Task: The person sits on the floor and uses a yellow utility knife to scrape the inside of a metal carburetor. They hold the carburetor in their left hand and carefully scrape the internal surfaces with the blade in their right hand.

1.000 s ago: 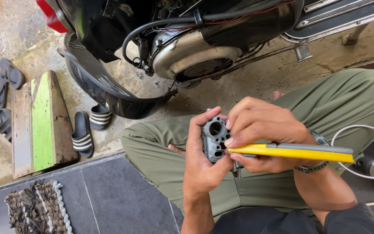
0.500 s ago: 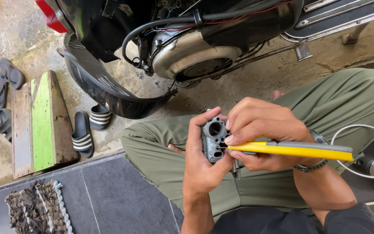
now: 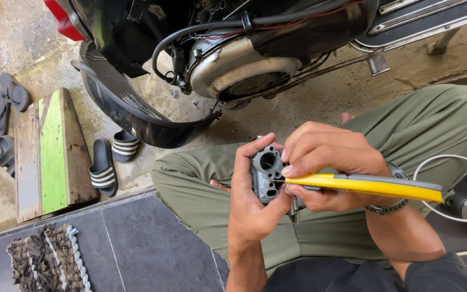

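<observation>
Cupped in the left hand [image 3: 255, 203], a small grey cast-metal carburetor body [image 3: 266, 173] sat upright over the person's lap, its round bore facing up toward the camera; the thumb and fingers wrapped its sides, gripping it firmly. Against its right flank the right hand [image 3: 328, 162] clenched a long tool with a smooth yellow and grey plastic handle [image 3: 368, 186], which lay nearly level and pointed left, its tip meeting the casting just below the bore. What the tip was made of could not be told, as fingers hid it.

Olive-green trousers [image 3: 433, 124], soft and creased, spread beneath both hands. A black scooter [image 3: 152, 124] stood beyond on rough concrete, its dull, scuffed metal engine cover [image 3: 233, 65] rounded and its rubber hoses looped above. Striped black slide sandals [image 3: 104, 173] lay beside a worn wooden board [image 3: 52, 157] painted green. A frayed woven mat [image 3: 47, 259] rested on dark smooth tiles, and a white cable [image 3: 455, 162] curled at the right.

Compared with half a second before, the handle had levelled very slightly; both grips and the casting's place were unchanged.
</observation>
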